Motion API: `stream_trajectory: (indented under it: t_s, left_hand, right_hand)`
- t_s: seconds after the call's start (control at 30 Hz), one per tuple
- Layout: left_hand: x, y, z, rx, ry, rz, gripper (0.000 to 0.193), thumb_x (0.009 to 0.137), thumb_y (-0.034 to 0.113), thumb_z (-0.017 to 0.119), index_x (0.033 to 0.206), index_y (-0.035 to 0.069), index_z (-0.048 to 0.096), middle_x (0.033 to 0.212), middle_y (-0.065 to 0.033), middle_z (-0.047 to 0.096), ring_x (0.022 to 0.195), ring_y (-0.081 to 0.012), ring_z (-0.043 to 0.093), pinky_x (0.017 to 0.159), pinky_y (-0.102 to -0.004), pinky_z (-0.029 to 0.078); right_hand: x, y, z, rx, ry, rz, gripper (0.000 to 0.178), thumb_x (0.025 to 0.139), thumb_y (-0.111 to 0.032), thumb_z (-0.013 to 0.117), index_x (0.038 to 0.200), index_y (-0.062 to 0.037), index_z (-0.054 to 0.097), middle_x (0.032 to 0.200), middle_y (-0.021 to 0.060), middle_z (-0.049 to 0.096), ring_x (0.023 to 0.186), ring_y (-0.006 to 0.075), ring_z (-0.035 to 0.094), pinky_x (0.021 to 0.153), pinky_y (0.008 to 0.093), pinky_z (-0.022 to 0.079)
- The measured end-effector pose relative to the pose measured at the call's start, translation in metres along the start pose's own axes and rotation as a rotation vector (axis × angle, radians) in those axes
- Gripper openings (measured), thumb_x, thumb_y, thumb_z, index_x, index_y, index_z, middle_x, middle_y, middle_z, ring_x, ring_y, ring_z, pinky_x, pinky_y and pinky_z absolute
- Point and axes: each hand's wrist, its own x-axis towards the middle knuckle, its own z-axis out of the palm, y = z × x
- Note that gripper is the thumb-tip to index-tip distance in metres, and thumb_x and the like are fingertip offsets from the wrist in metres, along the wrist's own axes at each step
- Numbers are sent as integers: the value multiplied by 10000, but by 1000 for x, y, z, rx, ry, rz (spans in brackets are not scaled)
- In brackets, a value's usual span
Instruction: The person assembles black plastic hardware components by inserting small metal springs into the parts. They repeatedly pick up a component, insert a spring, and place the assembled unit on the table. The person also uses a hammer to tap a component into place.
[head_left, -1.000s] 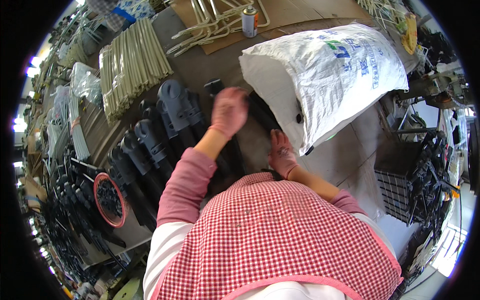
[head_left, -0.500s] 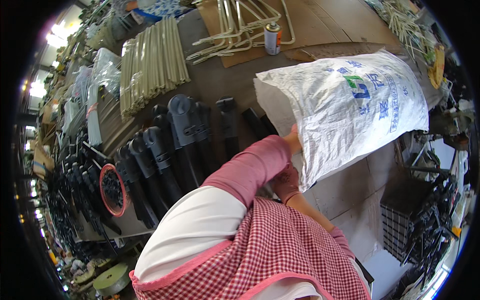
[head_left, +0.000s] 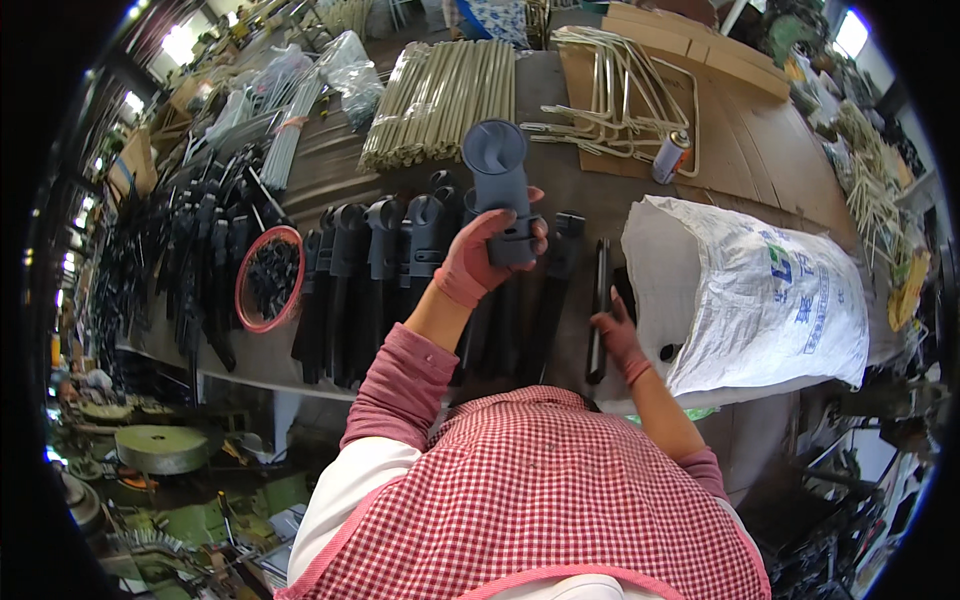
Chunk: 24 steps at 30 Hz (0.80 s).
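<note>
My left hand point(head_left: 490, 250), in a reddish glove with bare fingertips, is wrapped round a grey plastic pipe fitting point(head_left: 497, 170) with a round open socket at its top. It is held up above the table. To its right, my right hand point(head_left: 622, 338) is closed on a slim black tube point(head_left: 598, 310) standing lengthwise in front of the bag. The white woven bag point(head_left: 760, 290) lies on its side, its mouth turned toward my right hand. Behind and below my left hand lie several black tubes with grey fittings point(head_left: 385, 235) on their ends, partly hidden by my arm.
A red-rimmed basket point(head_left: 300, 275) of small black parts stands left. Beyond lie a bundle of pale tubes point(head_left: 440, 100), bent metal frames point(head_left: 625, 90) and a spray can point(head_left: 671, 157) on cardboard point(head_left: 735, 150). Black parts point(head_left: 190, 270) pile up at far left.
Both hands have come out from the bag's mouth. My left hand has moved left and up and now holds the grey fitting; my right hand is on the black tube. The view has swung left.
</note>
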Motion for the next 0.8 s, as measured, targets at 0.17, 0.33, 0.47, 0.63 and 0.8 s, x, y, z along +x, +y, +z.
stream_trajectory:
  t_s: [0.17,0.33,0.47,0.63,0.8]
  left_hand:
    - [-31,17,4,222,123,231,479,908,225,645,1338,69,502,1019,-117,632,932,-251,639,726,-338,541]
    - [-25,13,23,107,78,271,448,910,200,661,1325,132,508,1060,-98,607,978,-253,613,702,-327,561]
    - [-13,8,23,21,44,238,421,912,186,661,1304,132,518,1085,-95,598,1018,-259,602,703,-317,584]
    - [-25,30,-35,201,393,391,387,920,149,631,1293,134,529,1055,-90,633,974,-253,637,650,-316,549]
    - [-101,11,-112,253,593,310,350,914,141,629,1251,124,537,1022,-84,650,950,-251,662,616,-333,553]
  right_hand:
    - [-6,-103,-75,1156,-571,303,476,973,-345,536,1432,-235,474,911,130,642,626,169,563,435,276,381]
    - [-19,-159,-51,484,-27,-168,632,902,-164,605,1492,-130,382,1093,87,563,897,145,533,737,278,448]
    - [47,-120,31,543,-215,-254,734,843,-75,645,1515,-83,350,1278,154,533,1104,236,574,940,340,489]
    - [49,-53,90,-295,-160,33,973,742,-360,741,1518,11,286,1442,293,446,1375,406,426,1135,395,366]
    - [18,-18,136,498,-118,268,1039,712,-264,866,1537,-57,269,1339,158,533,1192,240,551,1017,318,445]
